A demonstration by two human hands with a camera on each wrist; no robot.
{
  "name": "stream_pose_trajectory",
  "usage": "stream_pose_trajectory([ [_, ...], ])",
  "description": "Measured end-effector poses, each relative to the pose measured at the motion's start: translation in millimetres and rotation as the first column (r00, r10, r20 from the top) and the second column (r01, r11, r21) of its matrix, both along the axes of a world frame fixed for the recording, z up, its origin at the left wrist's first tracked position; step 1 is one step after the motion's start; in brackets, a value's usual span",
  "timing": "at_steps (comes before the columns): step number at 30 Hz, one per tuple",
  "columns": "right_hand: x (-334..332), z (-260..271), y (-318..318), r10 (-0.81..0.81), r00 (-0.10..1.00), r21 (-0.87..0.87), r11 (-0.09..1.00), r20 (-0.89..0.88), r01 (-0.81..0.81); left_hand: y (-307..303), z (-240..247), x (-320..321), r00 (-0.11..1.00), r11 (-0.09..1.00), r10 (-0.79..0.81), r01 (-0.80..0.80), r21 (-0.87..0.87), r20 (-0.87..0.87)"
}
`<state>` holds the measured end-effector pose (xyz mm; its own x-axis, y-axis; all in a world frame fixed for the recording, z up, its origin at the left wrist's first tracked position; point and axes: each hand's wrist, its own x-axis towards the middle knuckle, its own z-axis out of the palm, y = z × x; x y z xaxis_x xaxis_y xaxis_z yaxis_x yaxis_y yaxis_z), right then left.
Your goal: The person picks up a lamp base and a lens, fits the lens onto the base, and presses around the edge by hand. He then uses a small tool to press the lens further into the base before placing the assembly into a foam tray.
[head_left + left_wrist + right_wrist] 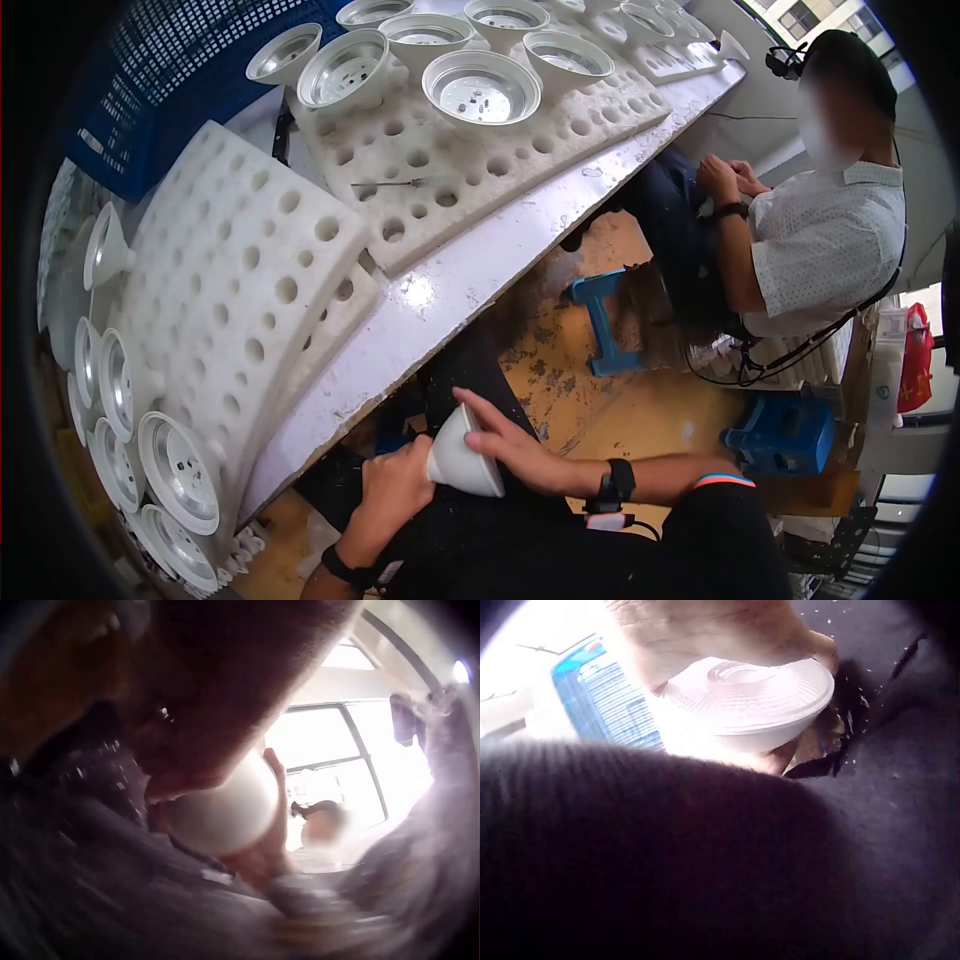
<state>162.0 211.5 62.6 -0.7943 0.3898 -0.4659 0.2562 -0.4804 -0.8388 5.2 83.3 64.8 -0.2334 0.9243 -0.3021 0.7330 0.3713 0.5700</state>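
A white flared reflector bulb point(467, 462) lies tilted in both hands above the person's lap. The left hand point(396, 484) grips its narrow neck end. At the wide end, the right hand point(524, 455) holds the rim, fingers over the upper edge and thumb on the face. A clear, textured lens point(742, 694) covers that face in the right wrist view, partly hidden under the hand. From the left wrist view, the smooth white outer shell point(225, 814) shows between the two hands.
White foam boards point(235, 240) with round holes lie on the table point(430, 290). Several open bulb housings point(480, 90) stand at the back, others point(180, 470) at left. A blue crate point(170, 70) stands behind; a seated person point(830, 220) and blue stool point(600, 320) are at right.
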Motion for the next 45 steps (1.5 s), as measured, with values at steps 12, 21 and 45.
stream_pose_trajectory([
  [12,12.8,14.0,32.1,-0.118,0.959,-0.407,0.913,-0.257,0.003,-56.7,-72.9,-2.8,0.612,0.869,0.299,-0.491,0.055,0.732],
  [21,13.2,7.2,21.0,-0.065,0.975,-0.543,0.837,-0.212,-0.062,-47.7,-40.5,-15.5,0.460,0.832,0.280,-0.554,0.027,0.843],
  [45,-107.7,54.1,117.4,0.159,0.944,0.956,0.005,-0.291,0.294,-74.9,-62.6,-13.8,0.003,0.816,0.449,-0.409,-0.409,0.894],
])
